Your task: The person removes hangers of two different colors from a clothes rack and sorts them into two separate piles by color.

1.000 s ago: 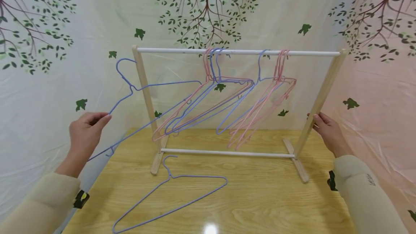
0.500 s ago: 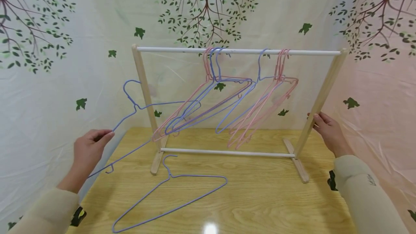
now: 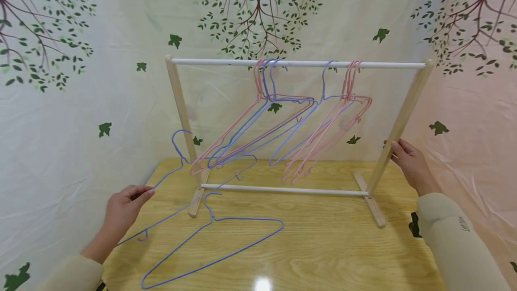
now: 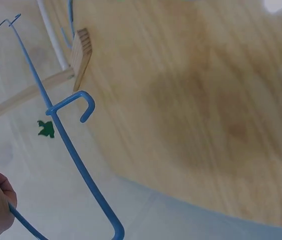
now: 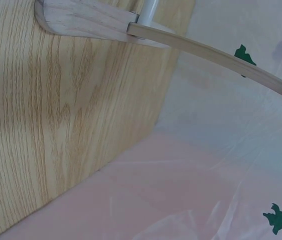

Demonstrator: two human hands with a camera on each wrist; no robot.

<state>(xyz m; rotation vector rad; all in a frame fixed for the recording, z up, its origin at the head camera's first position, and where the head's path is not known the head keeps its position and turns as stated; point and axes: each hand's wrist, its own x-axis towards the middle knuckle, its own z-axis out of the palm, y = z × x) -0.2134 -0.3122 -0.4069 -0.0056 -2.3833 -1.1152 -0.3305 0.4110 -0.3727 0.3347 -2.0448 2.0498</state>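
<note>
My left hand pinches the sloping shoulder of a blue clothes hanger, in front of the rack's left post. In the left wrist view that hanger shows a small side hook on its lower bar. My right hand holds the right wooden post of the clothes rack, thumb on the near side and fingers partly hidden behind. Pink hangers and blue hangers hang in two groups from the white top rail. Another blue hanger lies flat on the table, close under the held one.
The rack stands on wooden feet joined by a white lower rail. Beneath it is a wood-grain table. A pale curtain with printed branches and leaves surrounds the table at the back and sides.
My left hand has moved down and a little right, bringing the held blue hanger from beside the rack's upper half to just above the table. My right hand stays on the post.
</note>
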